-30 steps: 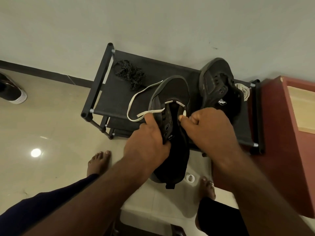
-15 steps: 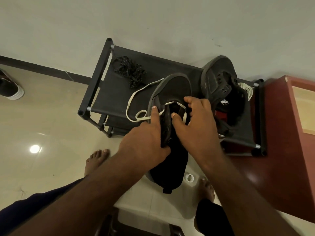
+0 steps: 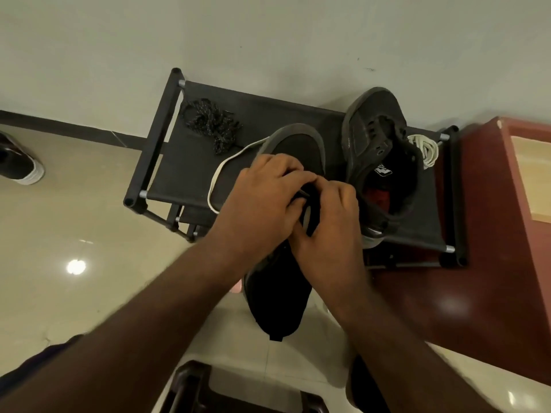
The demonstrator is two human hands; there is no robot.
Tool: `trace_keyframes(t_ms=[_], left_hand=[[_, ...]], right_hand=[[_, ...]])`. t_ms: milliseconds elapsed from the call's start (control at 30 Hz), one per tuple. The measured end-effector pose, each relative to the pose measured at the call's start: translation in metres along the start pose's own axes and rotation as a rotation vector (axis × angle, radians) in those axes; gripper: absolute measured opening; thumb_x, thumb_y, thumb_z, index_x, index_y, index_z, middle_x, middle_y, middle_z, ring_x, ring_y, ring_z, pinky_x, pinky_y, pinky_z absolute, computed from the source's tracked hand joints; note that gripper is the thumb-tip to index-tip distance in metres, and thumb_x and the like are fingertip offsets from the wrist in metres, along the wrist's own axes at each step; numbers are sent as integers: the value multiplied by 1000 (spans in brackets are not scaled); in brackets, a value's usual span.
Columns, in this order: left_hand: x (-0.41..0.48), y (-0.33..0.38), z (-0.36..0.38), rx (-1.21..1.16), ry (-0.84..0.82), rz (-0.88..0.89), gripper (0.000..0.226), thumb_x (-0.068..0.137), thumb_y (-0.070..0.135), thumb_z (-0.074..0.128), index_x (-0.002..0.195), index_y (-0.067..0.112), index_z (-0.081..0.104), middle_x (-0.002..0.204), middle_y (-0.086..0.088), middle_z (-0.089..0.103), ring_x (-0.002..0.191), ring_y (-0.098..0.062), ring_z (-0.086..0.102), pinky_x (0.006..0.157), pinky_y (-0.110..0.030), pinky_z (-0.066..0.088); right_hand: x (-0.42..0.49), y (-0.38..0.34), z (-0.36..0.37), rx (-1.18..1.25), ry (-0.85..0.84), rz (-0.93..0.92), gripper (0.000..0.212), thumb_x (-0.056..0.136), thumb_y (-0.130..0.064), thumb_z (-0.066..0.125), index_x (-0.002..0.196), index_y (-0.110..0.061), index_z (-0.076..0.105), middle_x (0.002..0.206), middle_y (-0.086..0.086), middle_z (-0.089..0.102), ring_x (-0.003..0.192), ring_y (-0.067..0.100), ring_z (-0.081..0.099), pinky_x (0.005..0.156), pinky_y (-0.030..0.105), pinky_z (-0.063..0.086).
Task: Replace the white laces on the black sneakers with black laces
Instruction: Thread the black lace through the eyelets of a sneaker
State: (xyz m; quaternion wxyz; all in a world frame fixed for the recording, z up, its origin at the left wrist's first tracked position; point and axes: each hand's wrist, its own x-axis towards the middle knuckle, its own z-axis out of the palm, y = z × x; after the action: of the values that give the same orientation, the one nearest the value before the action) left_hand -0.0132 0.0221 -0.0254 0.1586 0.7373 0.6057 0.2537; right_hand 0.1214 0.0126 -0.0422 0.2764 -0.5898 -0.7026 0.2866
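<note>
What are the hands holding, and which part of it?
The left hand and right hand grip the nearer black sneaker at its middle, over the lace holes. Whether they also pinch the white lace is hidden.

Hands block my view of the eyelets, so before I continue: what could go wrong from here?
1. The held sneaker overhangs the front of the shoe rack, gripped by the left hand and right hand; a hard tug may drop it.
2. The white lace loops loosely across the rack near the black laces; pulling could drag and tangle them.
</note>
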Motion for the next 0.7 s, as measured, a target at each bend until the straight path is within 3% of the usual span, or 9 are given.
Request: trace_keyframes(t_ms=[100, 200, 300, 433, 567, 700], left_hand=[[9, -5, 2, 45, 1, 45, 31, 83, 22, 57, 111, 12, 70, 109, -5, 65, 107, -25, 54, 91, -45, 47], [15, -7, 11, 53, 68, 37, 29, 86, 28, 53, 97, 11, 73, 103, -5, 67, 102, -17, 47, 84, -38, 45], [17, -10, 16, 79, 72, 26, 29, 88, 28, 49, 93, 11, 72, 101, -6, 64, 100, -23, 50, 81, -37, 41], [19, -14, 19, 95, 76, 23, 25, 89, 30, 44, 92, 16, 64, 101, -2, 58, 99, -16, 39, 80, -36, 38], [17, -10, 26, -71, 245, -130, 4, 95, 15, 54, 93, 15, 58, 94, 10, 46, 92, -2, 33, 80, -33, 36], [18, -16, 24, -88, 194, -73, 14, 92, 20, 53, 102, 15, 62, 99, 8, 52, 97, -4, 36, 84, -31, 35]], right_hand=[[0, 0, 2, -10, -8, 20, 56, 88, -31, 69, 140, -22, 49, 124, -8, 39, 119, 14, 44, 97, 22, 38], [4, 1, 3, -16, 18, 38, 61, 89, -31, 70, 144, -15, 46, 131, 0, 44, 124, 17, 44, 101, 23, 38], [6, 1, 5, -19, 22, 48, 60, 90, -31, 70, 143, -15, 46, 133, 1, 45, 125, 16, 42, 101, 23, 38], [5, 1, 8, -19, 36, 37, 59, 90, -31, 71, 141, -16, 48, 134, 0, 46, 123, 15, 44, 100, 22, 39], [4, 1, 7, 7, 26, 29, 54, 91, -31, 68, 140, -18, 50, 132, -1, 47, 120, 14, 45, 99, 26, 44], [7, 0, 6, 13, 44, 26, 47, 93, -33, 66, 136, -20, 53, 127, -3, 48, 115, 12, 46, 97, 29, 46]])
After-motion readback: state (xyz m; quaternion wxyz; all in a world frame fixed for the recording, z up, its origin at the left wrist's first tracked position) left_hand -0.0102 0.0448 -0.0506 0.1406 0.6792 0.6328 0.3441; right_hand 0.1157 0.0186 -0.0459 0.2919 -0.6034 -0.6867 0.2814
